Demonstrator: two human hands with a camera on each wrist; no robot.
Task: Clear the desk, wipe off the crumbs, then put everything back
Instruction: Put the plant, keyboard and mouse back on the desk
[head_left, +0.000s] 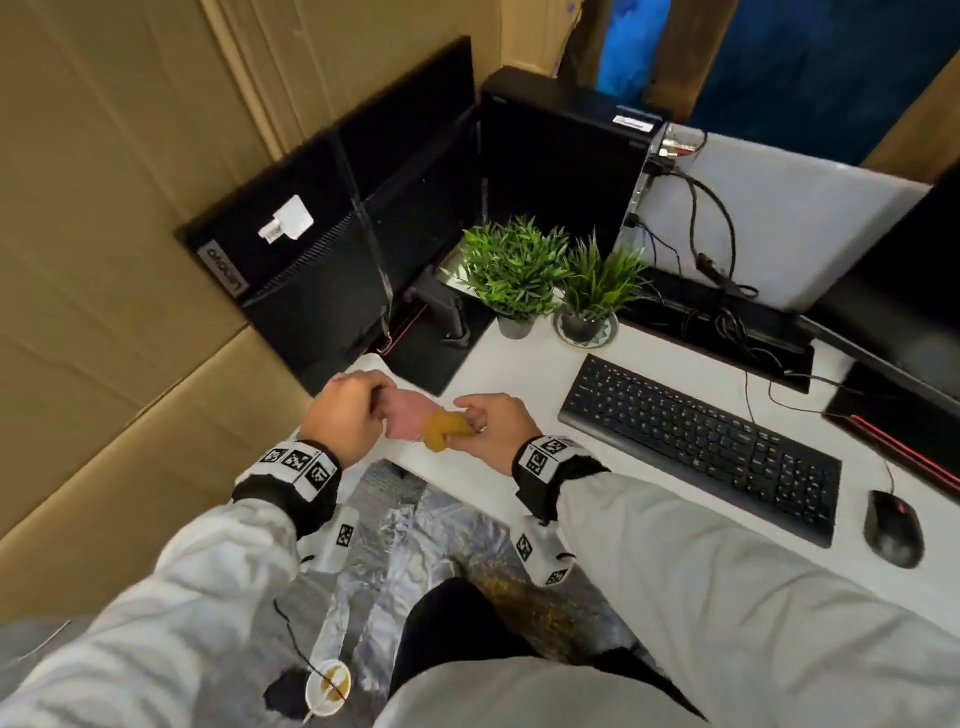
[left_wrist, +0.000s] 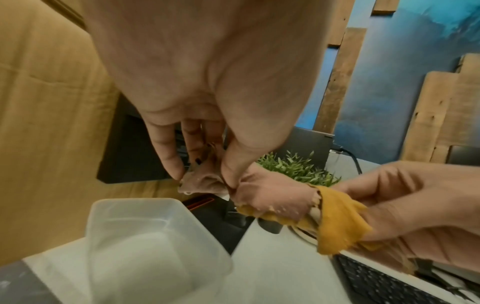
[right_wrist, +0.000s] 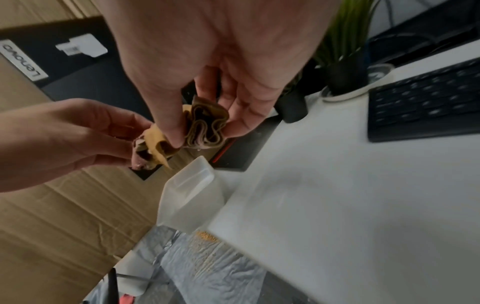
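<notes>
A pink and yellow cloth (head_left: 415, 421) is stretched and twisted between my two hands, above the front left corner of the white desk (head_left: 524, 374). My left hand (head_left: 376, 397) pinches its pink end (left_wrist: 200, 181). My right hand (head_left: 475, 423) grips the bunched yellow end (right_wrist: 200, 119) between thumb and fingers. Right under the cloth stands a translucent plastic container (left_wrist: 145, 242), open at the top and seemingly empty. In the head view my left hand hides most of the container (head_left: 371, 362).
A black keyboard (head_left: 701, 447) and mouse (head_left: 893, 530) lie to the right. Two potted plants (head_left: 514, 270) stand behind the hands, flanked by a black monitor (head_left: 311, 249) and a PC tower (head_left: 561, 156). Yellow crumbs (head_left: 519, 603) lie on silver sheeting below the desk edge.
</notes>
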